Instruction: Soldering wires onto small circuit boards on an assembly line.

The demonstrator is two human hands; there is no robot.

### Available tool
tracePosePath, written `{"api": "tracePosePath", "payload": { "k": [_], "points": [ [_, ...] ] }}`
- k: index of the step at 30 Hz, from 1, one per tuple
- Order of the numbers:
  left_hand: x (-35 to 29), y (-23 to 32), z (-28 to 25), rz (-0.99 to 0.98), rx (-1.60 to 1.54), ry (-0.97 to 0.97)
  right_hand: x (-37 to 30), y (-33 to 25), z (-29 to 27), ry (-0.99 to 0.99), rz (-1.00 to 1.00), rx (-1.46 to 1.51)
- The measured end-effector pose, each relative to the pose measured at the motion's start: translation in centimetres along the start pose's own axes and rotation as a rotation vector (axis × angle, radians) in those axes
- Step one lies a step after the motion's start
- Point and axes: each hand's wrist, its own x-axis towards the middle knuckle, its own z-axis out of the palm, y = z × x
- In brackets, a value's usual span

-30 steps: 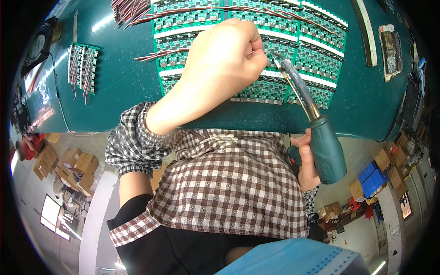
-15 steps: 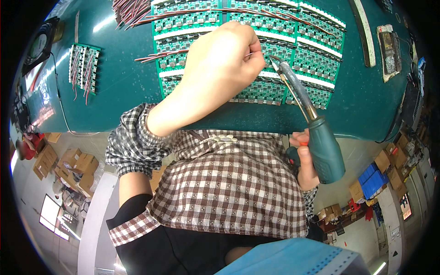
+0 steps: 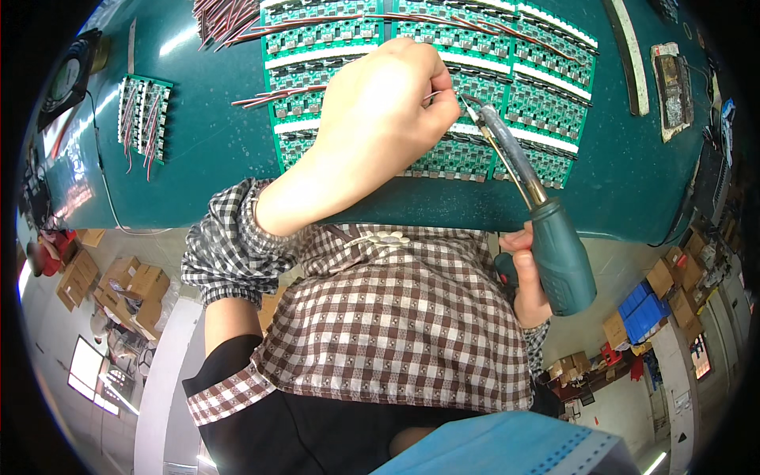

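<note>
My left hand (image 3: 388,103) is closed in a pinch above the green circuit boards (image 3: 542,115). Between thumb and forefinger is the end of a thin wire. More red and black wires (image 3: 277,96) lie across the boards and run under this hand. My right hand (image 3: 529,281) is wrapped round the dark green handle of a soldering iron (image 3: 564,261). The iron slants up and left, its tip over the boards close to the left fingertips. Whether the tip touches a wire or a board is too small to tell.
A loose pile of wires (image 3: 226,20) lies at the back left. One small wired board (image 3: 144,119) rests on the green table (image 3: 214,142) at left, near a fan (image 3: 70,71). At right are a curved strip (image 3: 627,55) and a worn metal tray (image 3: 673,91).
The soldering iron has shifted slightly left, its tip closer to my left fingertips. My left hand has barely moved.
</note>
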Motion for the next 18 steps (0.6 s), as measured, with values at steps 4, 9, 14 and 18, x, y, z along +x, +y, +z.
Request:
{"api": "tracePosePath", "payload": {
  "k": [4, 9, 14, 18],
  "points": [
    [-0.09, 0.02, -0.01, -0.003, -0.005, 0.003, -0.01, 0.0, -0.07, -0.008, 0.003, -0.025],
    [-0.06, -0.08, 0.11, -0.002, -0.009, -0.002, 0.07, -0.16, -0.17, -0.034, -0.005, -0.059],
    [-0.03, -0.08, 0.2, -0.002, -0.009, -0.001, -0.16, 0.08, 0.01, 0.009, 0.008, -0.014],
    [-0.13, -0.1, 0.18, 0.005, -0.013, 0.018, -0.12, 0.17, -0.08, -0.003, 0.014, -0.002]
  ]
}}
